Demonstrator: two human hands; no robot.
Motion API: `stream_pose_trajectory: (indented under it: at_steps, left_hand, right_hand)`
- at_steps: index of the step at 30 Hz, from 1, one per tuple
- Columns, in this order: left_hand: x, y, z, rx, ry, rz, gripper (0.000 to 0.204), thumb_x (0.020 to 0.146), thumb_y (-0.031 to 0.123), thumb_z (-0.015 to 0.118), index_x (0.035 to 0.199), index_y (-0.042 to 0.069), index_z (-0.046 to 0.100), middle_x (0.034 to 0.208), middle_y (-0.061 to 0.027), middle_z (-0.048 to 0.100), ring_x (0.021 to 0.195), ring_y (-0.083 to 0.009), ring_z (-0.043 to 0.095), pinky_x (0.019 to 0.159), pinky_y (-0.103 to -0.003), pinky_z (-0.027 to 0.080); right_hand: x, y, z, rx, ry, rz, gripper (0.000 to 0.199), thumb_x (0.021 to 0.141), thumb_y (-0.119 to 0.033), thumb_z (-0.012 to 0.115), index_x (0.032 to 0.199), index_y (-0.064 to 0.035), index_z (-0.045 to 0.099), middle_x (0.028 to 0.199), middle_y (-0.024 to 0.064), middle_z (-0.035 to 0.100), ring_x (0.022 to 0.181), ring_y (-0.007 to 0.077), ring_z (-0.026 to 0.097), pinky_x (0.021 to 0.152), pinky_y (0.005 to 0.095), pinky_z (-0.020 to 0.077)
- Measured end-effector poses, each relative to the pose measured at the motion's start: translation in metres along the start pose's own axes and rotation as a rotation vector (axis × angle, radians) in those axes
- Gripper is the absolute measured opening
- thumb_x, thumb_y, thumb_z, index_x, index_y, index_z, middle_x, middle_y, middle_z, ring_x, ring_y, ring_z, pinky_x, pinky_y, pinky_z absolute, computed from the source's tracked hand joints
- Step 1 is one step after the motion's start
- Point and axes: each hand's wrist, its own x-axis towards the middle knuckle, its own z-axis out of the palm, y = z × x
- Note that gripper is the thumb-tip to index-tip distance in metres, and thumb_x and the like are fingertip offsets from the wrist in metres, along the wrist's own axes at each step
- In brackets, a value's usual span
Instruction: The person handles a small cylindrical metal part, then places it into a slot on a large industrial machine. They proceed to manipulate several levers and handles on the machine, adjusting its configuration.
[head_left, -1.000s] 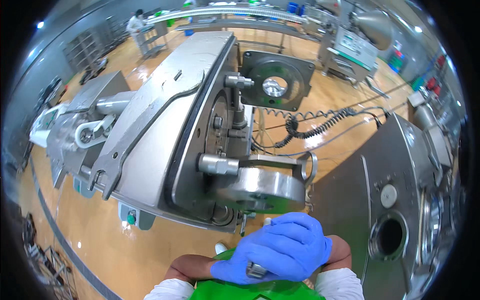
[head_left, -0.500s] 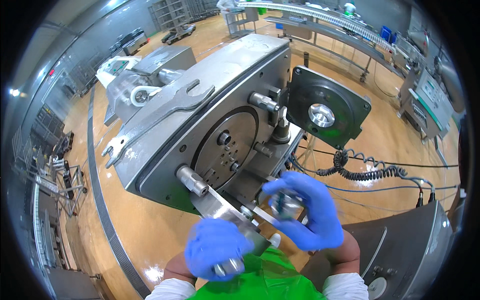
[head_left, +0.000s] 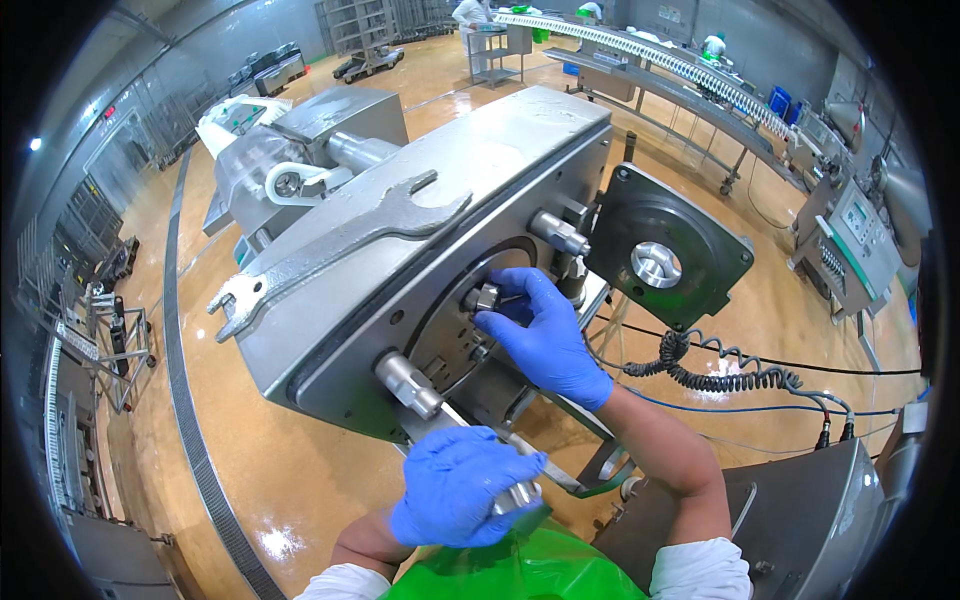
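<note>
Nut (head_left: 487, 297): it sits at the upper stub of the round disc (head_left: 450, 335); you have it on or right against that stub, and your fingers hide how far on it is.
Right grip (head_left: 545, 345): thumb and forefinger grasp the nut from the right of the disc.
Left grip (head_left: 455, 490): clenched around a metal piece (head_left: 515, 498), below the disc and apart from it; your fingers cover most of its shape.
Spanner (head_left: 340, 245): lying on the housing (head_left: 520, 125), above and left of the disc, with neither hand on it.
Cover (head_left: 705, 280): standing to the right of the disc, apart from it.
Step at the disc: you seem to be fitting or turning the nut by hand; which way it turns cannot be told.
Next move on the nut: it likely calls for keeping it square to the disc and turning it with light fingers, so that any thread does not catch askew.
Change at the stub: half a second ago your right grip was below and right of the disc with a blurred metal piece, and the upper stub stood bare; now your fingers are there.
Match on the left: that grip held metal below the disc then, too.
</note>
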Motion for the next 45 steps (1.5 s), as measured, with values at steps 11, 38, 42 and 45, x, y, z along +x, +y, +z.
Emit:
stream_pose_trajectory:
  at_steps: [11, 38, 42, 45]
  left_hand:
    - [0.0, -0.006, -0.008, 0.05, -0.08, 0.122, 0.018, 0.073, 0.029, 0.073, 0.088, 0.019, 0.072, 0.081, 0.0049, 0.071, 0.078, -0.011, 0.066, 0.072, -0.026, 0.048]
    - [0.009, 0.014, 0.024, 0.296, 0.037, -0.152, 0.015, 0.067, 0.026, 0.07, 0.081, 0.022, 0.067, 0.083, 0.0055, 0.069, 0.08, -0.0155, 0.066, 0.08, -0.036, 0.046]
    - [0.002, 0.011, 0.027, 0.338, 0.025, -0.092, 0.015, 0.068, 0.024, 0.071, 0.082, 0.024, 0.067, 0.083, 0.0069, 0.069, 0.081, -0.0147, 0.066, 0.079, -0.036, 0.046]
    - [0.004, 0.011, 0.022, 0.335, 0.019, -0.069, 0.012, 0.073, 0.026, 0.071, 0.085, 0.024, 0.067, 0.085, 0.0092, 0.069, 0.085, -0.0124, 0.065, 0.077, -0.032, 0.044]
  right_hand:
    - [0.005, 0.004, 0.009, 0.793, -0.129, 0.643, 0.031, 0.091, -0.03, 0.065, 0.094, -0.0043, 0.049, 0.081, 0.0069, 0.059, 0.079, 0.0203, 0.067, 0.072, 0.0361, 0.059]
    - [0.008, 0.015, 0.005, -0.128, -0.009, -0.335, 0.04, 0.074, -0.013, 0.078, 0.105, 0.0003, 0.057, 0.091, 0.0122, 0.06, 0.073, 0.0214, 0.062, 0.063, 0.0318, 0.0511]
    - [0.008, 0.013, 0.009, -0.021, 0.008, -0.25, 0.038, 0.074, -0.014, 0.079, 0.103, -0.0003, 0.058, 0.087, 0.0102, 0.06, 0.07, 0.0164, 0.06, 0.063, 0.0294, 0.0504]
    - [0.005, 0.017, 0.008, -0.296, 0.05, -0.491, 0.04, 0.072, -0.013, 0.079, 0.103, -0.003, 0.056, 0.089, 0.0116, 0.057, 0.071, 0.0257, 0.061, 0.06, 0.0332, 0.0511]
